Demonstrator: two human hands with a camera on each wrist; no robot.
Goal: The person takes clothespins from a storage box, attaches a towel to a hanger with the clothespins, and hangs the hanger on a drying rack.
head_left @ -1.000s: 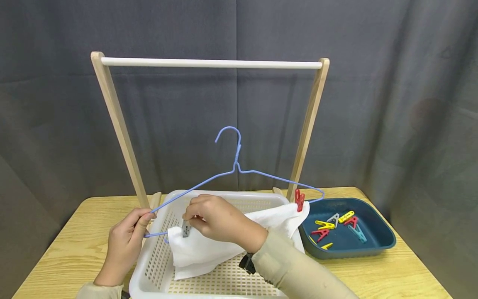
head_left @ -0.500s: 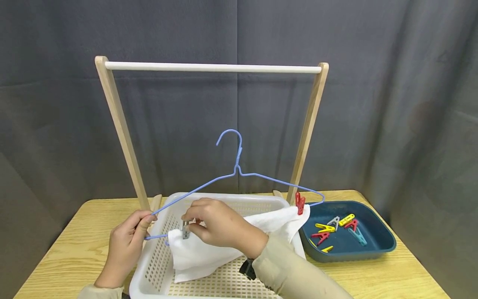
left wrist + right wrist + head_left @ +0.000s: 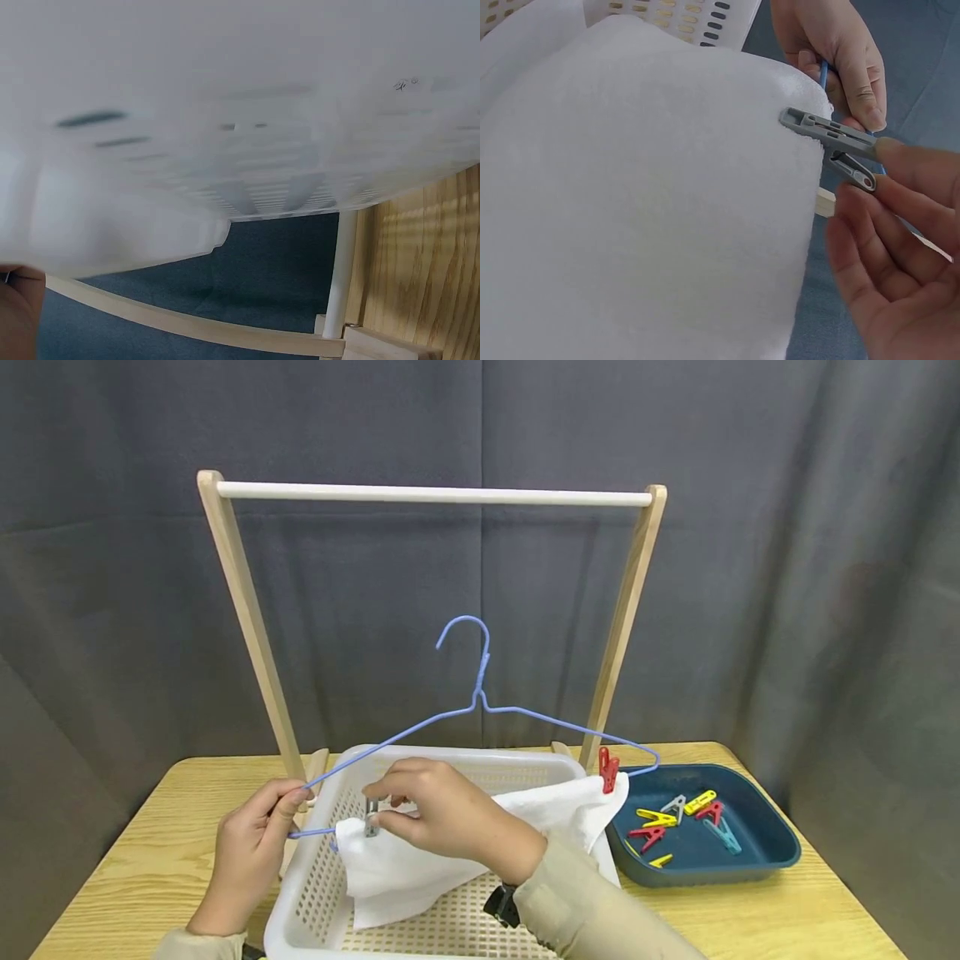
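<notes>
My left hand [image 3: 255,839] grips the left corner of a blue wire hanger [image 3: 480,677], its thumb and fingers round the wires. A white cloth [image 3: 412,868] hangs over the hanger's lower bar. On its right end sits a red clothespin [image 3: 609,772]. Near its left end a grey clothespin [image 3: 829,131] stands clipped over the cloth's edge. My right hand [image 3: 442,814] has thumb and index finger at that clothespin's handle ends, which are spread apart in the right wrist view. Only part of my left hand [image 3: 19,307] shows in the left wrist view.
A white perforated basket [image 3: 300,902] lies beneath the cloth. At its right stands a dark blue tub [image 3: 757,860] with several coloured clothespins. Behind the basket rises a wooden rack with a white rod [image 3: 435,493]. Everything stands on a wooden table [image 3: 135,860]; a grey curtain hangs behind.
My right thumb and index finger have spread a little wider at the grey clothespin. The clothespin stays on the cloth's left end. My left hand keeps its grip; the whole view has shifted slightly.
</notes>
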